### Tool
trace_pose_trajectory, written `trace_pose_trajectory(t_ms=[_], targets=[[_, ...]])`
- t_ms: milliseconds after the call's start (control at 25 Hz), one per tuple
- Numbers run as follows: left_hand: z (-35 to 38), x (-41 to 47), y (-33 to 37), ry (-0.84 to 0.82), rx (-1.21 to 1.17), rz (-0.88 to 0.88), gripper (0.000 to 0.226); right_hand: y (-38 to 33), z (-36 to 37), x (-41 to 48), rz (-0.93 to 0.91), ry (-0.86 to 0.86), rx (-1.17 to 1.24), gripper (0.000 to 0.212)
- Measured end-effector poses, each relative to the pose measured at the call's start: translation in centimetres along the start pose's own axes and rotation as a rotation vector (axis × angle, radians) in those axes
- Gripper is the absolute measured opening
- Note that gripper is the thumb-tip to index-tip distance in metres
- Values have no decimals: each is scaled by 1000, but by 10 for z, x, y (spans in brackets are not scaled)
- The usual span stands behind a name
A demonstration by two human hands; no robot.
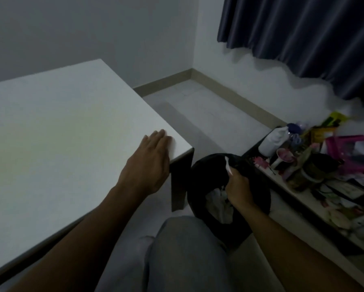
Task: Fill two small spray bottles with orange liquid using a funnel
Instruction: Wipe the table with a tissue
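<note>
Fingers (231, 179) pinch white object (228, 165) over black bin (259, 186)

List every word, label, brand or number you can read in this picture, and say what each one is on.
None can be read.
White bottle on the low shelf: no print legible.
Yellow packet and the papers on that shelf: any print is too blurred and dark.
White table, black bin, the small white thing in the right hand: no text visible.

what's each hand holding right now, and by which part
The right hand pinches a small white object by its lower end, over the black bin. The left hand lies flat on the table, holding nothing.
</note>
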State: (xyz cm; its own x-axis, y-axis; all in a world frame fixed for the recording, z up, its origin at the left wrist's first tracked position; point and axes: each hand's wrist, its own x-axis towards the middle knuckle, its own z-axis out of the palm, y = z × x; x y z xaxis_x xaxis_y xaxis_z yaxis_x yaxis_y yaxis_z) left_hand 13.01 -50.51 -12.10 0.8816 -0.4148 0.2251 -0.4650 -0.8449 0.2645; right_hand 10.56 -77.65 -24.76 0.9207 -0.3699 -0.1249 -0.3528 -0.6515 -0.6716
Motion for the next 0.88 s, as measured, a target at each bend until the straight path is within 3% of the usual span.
trace_pose_trajectory(t_ms=[80,160,240,320,360,400,440,520,600,760,880], targets=[[3,1,-1,-5,-4,-5,53,20,24,11,134,-92,-235,39],[6,2,-2,-2,0,-10,52,34,42,13,143,-256,-404,37],[9,2,-3,2,12,-3,53,39,59,11,78,-431,-524,66],[11,2,-4,1,14,0,52,46,78,13,180,-630,-425,94],[12,2,-4,-1,10,-1,52,60,86,21,207,-689,-277,86],[12,2,-4,-5,2,-2,52,62,95,29,219,-728,-548,66],[11,2,-3,-5,-9,-4,51,53,85,24,76,-662,-706,48],[10,4,-2,3,-50,-5,47,26,60,11,263,-381,-171,35],[3,5,-1,4,-130,-22,44,6,26,4,224,-189,6,36],[-24,-13,-6,-3,-328,-139,41,-72,-19,-17,-60,32,229,42],[-44,-46,-17,49,-281,-219,39,-137,-31,-40,-297,73,329,42]])
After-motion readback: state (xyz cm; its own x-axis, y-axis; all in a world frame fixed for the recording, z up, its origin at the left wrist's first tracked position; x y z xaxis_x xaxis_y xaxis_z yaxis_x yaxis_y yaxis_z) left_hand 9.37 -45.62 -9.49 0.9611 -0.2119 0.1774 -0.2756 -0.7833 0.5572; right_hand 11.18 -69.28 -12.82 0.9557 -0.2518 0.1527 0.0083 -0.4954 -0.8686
